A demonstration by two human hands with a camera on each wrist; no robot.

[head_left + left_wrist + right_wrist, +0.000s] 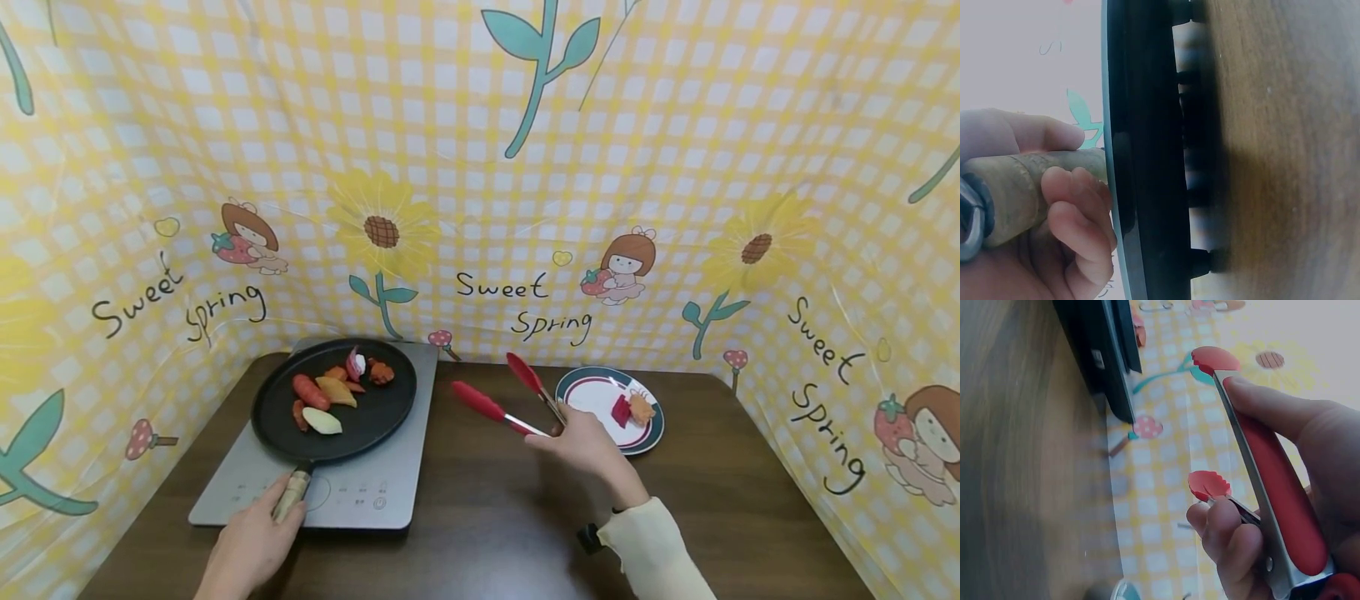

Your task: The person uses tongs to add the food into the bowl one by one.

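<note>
My left hand [251, 537] grips the wood-coloured handle [291, 498] of a black frying pan [378, 433]; in the left wrist view fingers curl round this handle [1010, 194], which ends in a metal ring. The pan holds a red sausage-like piece [311, 390], a yellow wedge [337, 392], a pale oval slice [322, 421], a purple-and-white piece [356, 364] and several orange-red bits. My right hand [588, 446] holds red-tipped metal tongs [480, 402], their arms spread apart with nothing between the tips. The right wrist view shows my thumb and fingers around the tongs [1279, 487].
Under the pan lies a silver induction cooktop [375, 504]. Right of the tongs, a white plate [592, 382] with a dark green rim bears a dark red piece [621, 410] and an orange-brown piece [642, 410]. Yellow checked cloth [465, 208] walls the wooden table [480, 500] behind and at both sides.
</note>
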